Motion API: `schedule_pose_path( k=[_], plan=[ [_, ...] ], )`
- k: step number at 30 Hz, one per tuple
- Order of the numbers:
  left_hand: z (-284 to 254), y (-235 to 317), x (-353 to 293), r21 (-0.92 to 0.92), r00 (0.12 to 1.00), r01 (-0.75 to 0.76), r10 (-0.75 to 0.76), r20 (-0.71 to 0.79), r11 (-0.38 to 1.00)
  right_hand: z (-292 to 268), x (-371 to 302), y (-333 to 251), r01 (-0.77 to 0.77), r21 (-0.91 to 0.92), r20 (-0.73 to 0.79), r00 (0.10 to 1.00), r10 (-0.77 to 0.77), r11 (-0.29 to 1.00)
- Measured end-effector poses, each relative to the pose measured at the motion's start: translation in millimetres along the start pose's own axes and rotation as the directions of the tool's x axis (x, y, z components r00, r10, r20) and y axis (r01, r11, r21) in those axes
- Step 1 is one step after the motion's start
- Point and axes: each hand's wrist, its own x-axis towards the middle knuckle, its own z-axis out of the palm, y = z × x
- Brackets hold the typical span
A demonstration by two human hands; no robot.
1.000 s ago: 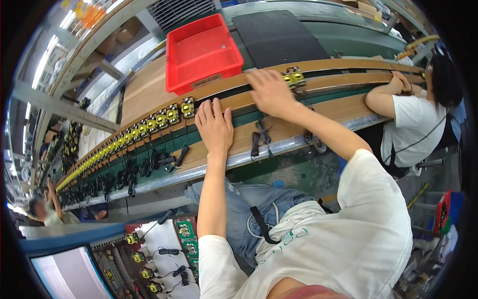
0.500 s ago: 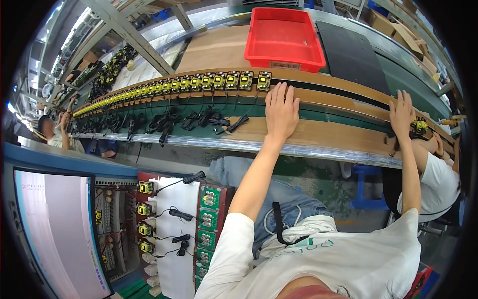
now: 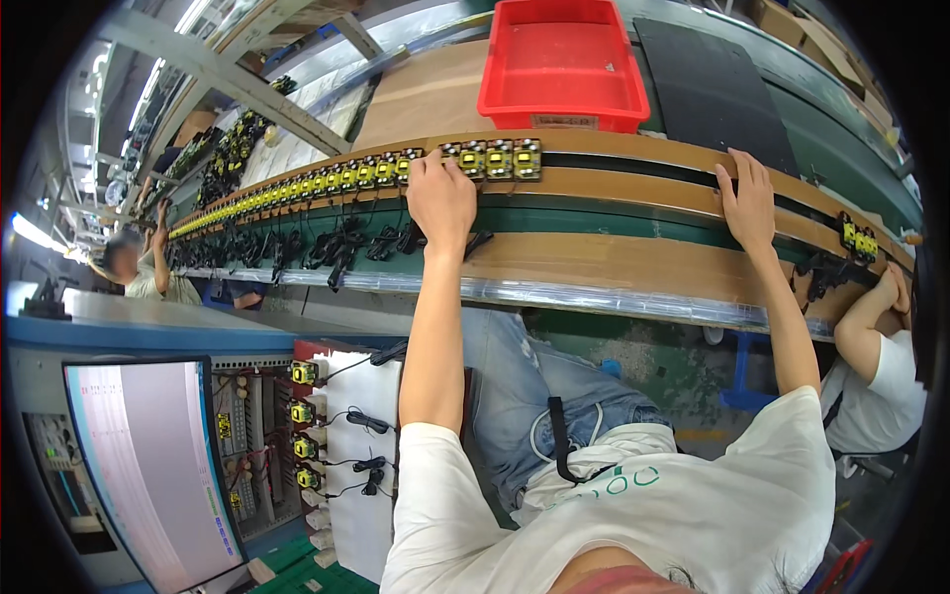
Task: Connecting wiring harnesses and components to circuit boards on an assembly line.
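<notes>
A long row of small circuit boards (image 3: 386, 174) with yellow transformers stands along the brown rail track. My left hand (image 3: 442, 201) is over the row, its fingers bent down around a circuit board they partly cover. To the right of that hand several boards stand close together, with an end board (image 3: 527, 159) last in the group. My right hand (image 3: 749, 205) rests on the rail farther right, fingers stretched and thumb apart, holding nothing. Black coiled cables (image 3: 336, 246) hang from the boards over the green strip.
A red bin (image 3: 562, 117) sits behind the rail beside a black mat (image 3: 708, 94). More boards (image 3: 857, 238) stand at the right, near another person's arm (image 3: 861, 332). At lower left are a monitor (image 3: 148, 465) and a rack with several wired boards (image 3: 305, 411). Another person sits far left.
My left hand has moved left from beyond the end board onto the row, and its fingers have bent. The right hand has shifted left along the rail. The boards near the row's end stand closer together.
</notes>
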Motion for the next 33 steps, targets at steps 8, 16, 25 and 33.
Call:
schedule_pose_path(
  k=[8, 16, 25, 33],
  plan=[
    [22.7, 121.7, -8.4, -0.402, 0.949, 0.083, 0.05, 0.31, 0.912, -32.7, 6.3, 5.6, -0.261, 0.069, 0.153, 0.957, 0.248, 0.963],
    [88.1, 235.7, -33.3, -0.371, 0.811, 0.07, 0.164, 0.561, 0.926, -22.1, 23.2, 27.8, -0.451, 0.216, 0.277, 0.879, 0.389, 0.866],
    [120.6, 246.3, -36.5, -0.578, 0.849, 0.372, -0.015, 0.528, 0.726, -43.2, 30.6, -21.7, -0.51, 0.705, 0.407, 0.86, 0.308, 0.492],
    [6.9, 207.3, -101.6, -0.933, 0.949, 0.31, -0.118, 0.293, 0.18, -87.2, 7.0, -97.3, -0.559, 0.826, 0.562, 0.827, 0.032, -0.066]
  ],
)
